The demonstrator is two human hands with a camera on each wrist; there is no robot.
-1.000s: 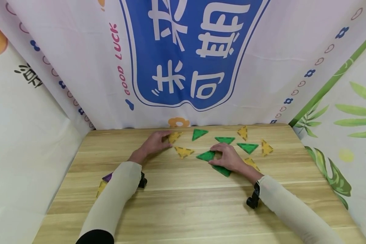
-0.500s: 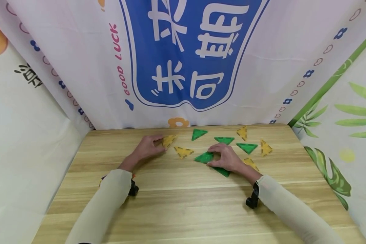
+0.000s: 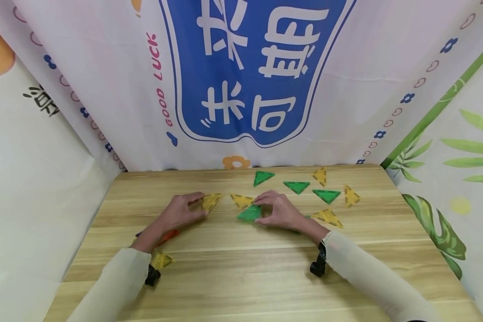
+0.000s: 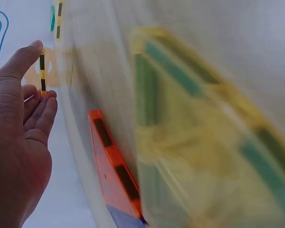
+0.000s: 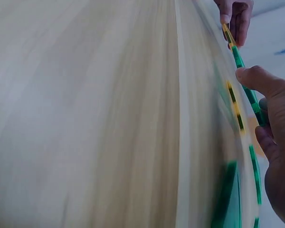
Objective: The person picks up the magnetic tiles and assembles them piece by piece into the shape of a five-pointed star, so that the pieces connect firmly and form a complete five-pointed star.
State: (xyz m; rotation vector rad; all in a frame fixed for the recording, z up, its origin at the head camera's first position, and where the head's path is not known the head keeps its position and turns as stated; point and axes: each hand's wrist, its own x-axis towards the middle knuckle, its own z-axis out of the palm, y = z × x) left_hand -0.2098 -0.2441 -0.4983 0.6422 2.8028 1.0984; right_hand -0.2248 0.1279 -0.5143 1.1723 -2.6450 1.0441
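The step in hand looks like drawing two flat triangular tiles toward the middle of the wooden table (image 3: pixel 241 268); the left hand (image 3: pixel 181 213) has its fingers curled about the near edge of a yellow triangle (image 3: pixel 210 201), and the right hand (image 3: pixel 277 211) pinches a green triangle (image 3: pixel 249 213) at its right corner. The two tiles lie near each other but apart, with a second yellow triangle (image 3: pixel 241 200) between them; the next move, as I judge it, calls for lining up their edges squarely.
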